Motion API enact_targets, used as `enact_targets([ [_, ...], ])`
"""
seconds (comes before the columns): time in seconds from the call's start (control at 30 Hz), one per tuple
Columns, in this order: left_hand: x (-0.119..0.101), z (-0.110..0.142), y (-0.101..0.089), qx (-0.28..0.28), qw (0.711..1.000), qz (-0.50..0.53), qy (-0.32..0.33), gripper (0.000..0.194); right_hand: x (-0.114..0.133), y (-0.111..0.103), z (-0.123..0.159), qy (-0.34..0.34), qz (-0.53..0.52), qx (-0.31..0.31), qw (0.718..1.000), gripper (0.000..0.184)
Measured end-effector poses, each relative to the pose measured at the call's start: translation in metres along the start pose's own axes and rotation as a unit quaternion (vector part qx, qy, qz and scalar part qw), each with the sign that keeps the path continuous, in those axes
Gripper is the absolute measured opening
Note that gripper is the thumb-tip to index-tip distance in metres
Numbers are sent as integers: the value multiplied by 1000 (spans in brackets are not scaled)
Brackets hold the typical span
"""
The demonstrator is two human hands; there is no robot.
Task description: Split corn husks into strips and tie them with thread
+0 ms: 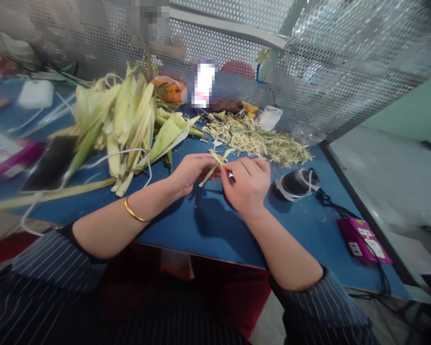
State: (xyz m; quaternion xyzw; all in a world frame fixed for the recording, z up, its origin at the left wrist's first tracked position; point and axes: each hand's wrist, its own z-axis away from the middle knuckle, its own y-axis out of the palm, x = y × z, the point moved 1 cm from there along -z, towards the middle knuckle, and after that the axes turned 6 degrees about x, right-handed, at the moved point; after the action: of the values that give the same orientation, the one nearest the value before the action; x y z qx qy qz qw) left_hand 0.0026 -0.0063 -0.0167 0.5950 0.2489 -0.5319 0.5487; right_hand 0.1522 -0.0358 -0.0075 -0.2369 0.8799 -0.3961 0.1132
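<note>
Pale green strips of corn husk (218,158) cross between my two hands above the blue table. My left hand (195,171) pinches the husk from the left side, fingers curled around it. My right hand (248,181) closes on the same husk from the right, thumb and fingertips together. One narrow strip end hangs down between the hands. Part of a small shiny metal thing shows at my right fingers; I cannot make out what it is. Behind my hands lies a heap of shredded husk pieces (262,139).
A large bundle of corn husks (129,115) lies left on the blue table (222,239). A black spool-like object wrapped in white cord (295,185) and a purple power strip (364,239) are at right. A lit phone (204,84) stands behind, before a perforated metal screen (233,33).
</note>
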Motion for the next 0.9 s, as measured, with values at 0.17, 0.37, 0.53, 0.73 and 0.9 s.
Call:
enact_targets([
  [0.17, -1, 0, 0, 3, 999, 46, 1, 5, -2, 5, 2, -1, 15, 10, 1000, 26],
  [0.37, 3, -4, -2, -19, 999, 25, 28, 8, 0, 6, -1, -41, 12, 28, 999, 21],
  [0.53, 5, -5, -2, -19, 998, 41, 54, 10, 8, 10, -2, -225, 38, 81, 970, 25],
  [0.73, 7, -4, -2, -30, 998, 5, 49, 18, 6, 5, -1, -115, -42, 42, 992, 19],
  [0.9, 5, -1, 1, -22, 999, -20, 24, 13, -8, 9, -2, 150, -210, -27, 966, 18],
])
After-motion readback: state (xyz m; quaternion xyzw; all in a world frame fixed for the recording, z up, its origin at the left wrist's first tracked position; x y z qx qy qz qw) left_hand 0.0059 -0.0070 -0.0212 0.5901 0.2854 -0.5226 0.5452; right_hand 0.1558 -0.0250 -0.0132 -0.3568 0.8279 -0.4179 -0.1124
